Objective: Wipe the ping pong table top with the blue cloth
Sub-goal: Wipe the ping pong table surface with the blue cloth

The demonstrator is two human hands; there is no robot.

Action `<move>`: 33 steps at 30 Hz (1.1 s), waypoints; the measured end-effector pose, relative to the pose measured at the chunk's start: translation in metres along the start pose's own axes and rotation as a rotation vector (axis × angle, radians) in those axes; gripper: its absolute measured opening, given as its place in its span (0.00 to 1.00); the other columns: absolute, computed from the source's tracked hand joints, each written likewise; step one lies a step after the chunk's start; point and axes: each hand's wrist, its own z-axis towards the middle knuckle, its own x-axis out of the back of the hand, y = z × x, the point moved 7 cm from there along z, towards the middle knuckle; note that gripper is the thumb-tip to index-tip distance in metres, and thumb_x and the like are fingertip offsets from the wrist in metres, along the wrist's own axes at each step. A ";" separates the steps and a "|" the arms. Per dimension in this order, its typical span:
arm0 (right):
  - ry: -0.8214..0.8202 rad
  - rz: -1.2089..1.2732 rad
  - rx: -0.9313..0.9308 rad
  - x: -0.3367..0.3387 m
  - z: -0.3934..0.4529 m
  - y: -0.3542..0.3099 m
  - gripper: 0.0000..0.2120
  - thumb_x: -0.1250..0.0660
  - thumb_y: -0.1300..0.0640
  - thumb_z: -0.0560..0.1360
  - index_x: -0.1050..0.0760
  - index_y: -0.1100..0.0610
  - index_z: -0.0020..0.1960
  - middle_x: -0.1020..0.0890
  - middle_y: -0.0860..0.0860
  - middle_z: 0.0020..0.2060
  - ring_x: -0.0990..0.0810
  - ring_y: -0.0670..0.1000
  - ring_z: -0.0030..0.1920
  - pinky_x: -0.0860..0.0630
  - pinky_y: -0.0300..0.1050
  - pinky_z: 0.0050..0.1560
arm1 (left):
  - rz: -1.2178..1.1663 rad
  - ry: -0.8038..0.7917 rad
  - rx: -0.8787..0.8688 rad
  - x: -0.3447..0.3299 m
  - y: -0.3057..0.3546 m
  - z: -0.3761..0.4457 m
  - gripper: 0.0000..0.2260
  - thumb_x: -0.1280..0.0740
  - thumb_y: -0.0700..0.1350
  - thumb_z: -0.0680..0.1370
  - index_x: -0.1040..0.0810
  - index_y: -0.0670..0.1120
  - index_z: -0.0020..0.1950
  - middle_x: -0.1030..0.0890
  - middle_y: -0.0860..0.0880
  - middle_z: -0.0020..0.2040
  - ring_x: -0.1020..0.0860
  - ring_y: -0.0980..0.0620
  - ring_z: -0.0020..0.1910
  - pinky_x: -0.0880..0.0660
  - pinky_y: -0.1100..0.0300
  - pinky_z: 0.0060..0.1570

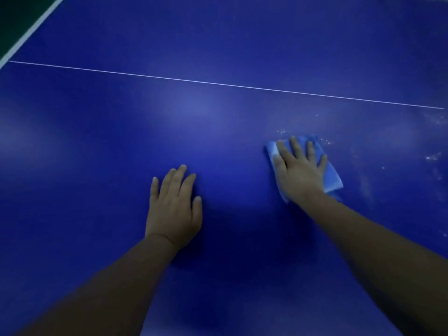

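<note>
Fingers (294, 147) of right hand (299, 169) spread flat, pressing blue cloth (332, 177) onto table (218, 44) right of centre, left hand (173, 207) open, empty, bracing; mid-wipe, next stroke likely right toward white specks (432, 157).

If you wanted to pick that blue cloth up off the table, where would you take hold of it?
Probably at the corner of the cloth that sticks out beyond the right hand, coming from the right. It lies flat and folded on the table, and the palm covers its middle, so that free corner looks easiest to pinch.
</note>
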 end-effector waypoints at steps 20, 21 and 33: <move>0.025 -0.063 0.431 -0.014 0.054 -0.108 0.26 0.57 0.41 0.82 0.42 0.41 0.79 0.43 0.48 0.80 0.49 0.61 0.80 0.57 0.71 0.74 | 0.043 0.003 0.079 -0.019 -0.003 0.038 0.26 0.48 0.53 0.79 0.28 0.45 0.73 0.34 0.42 0.76 0.40 0.41 0.77 0.47 0.35 0.74; -0.003 -0.095 0.504 -0.016 0.053 -0.107 0.26 0.56 0.41 0.82 0.43 0.41 0.79 0.43 0.47 0.80 0.49 0.60 0.80 0.57 0.70 0.74 | 0.053 -0.001 0.076 -0.019 -0.003 0.038 0.26 0.48 0.53 0.79 0.28 0.45 0.73 0.34 0.42 0.76 0.40 0.41 0.77 0.47 0.35 0.74; 0.096 -0.055 0.269 -0.010 0.077 -0.140 0.27 0.55 0.43 0.81 0.40 0.42 0.78 0.42 0.49 0.80 0.51 0.62 0.80 0.59 0.73 0.72 | 0.098 0.020 0.037 -0.016 -0.001 0.041 0.25 0.44 0.52 0.77 0.25 0.43 0.70 0.31 0.41 0.75 0.39 0.41 0.75 0.46 0.37 0.71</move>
